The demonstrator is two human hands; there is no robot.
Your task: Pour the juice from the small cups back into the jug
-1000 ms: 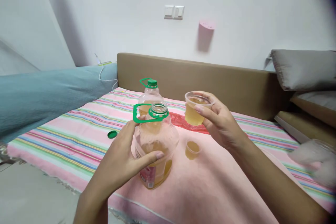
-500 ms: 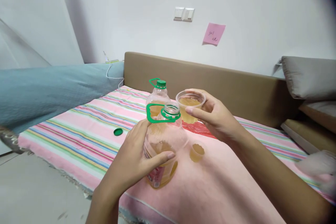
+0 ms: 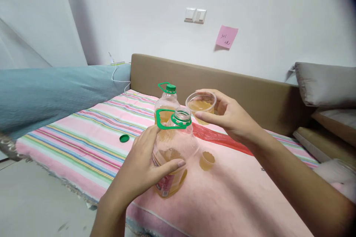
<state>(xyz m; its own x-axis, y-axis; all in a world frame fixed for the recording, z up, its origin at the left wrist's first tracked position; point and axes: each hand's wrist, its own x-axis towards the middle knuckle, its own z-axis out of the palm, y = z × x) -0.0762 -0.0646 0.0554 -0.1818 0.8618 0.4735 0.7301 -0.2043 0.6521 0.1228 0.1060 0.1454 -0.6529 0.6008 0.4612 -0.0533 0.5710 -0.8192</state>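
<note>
My left hand [image 3: 148, 159] is wrapped round the body of a large clear plastic jug [image 3: 186, 144], which stands upright and uncapped with amber liquid in its lower part. A green carrying ring circles its neck. In my right hand [image 3: 228, 113] is a clear plastic cup [image 3: 200, 109] of amber liquid, raised just behind and to the right of the jug's mouth and slightly tilted. Below it, a small clear cup [image 3: 207, 161] with similar liquid rests on the pink surface, right of the jug. A second jug [image 3: 167, 100], with its green cap on, stands behind the first.
A green cap [image 3: 124, 138] lies on the striped cloth [image 3: 94, 133] to the left. Red plastic [image 3: 222, 137] lies behind the small cup. Cushions [image 3: 328, 85] are stacked at the right. A brown headboard [image 3: 236, 85] runs along the wall, and a white cable [image 3: 119, 80] hangs at the back left.
My right hand has lifted the cup slightly, and more of the red plastic shows beneath it. My left hand stays on the jug.
</note>
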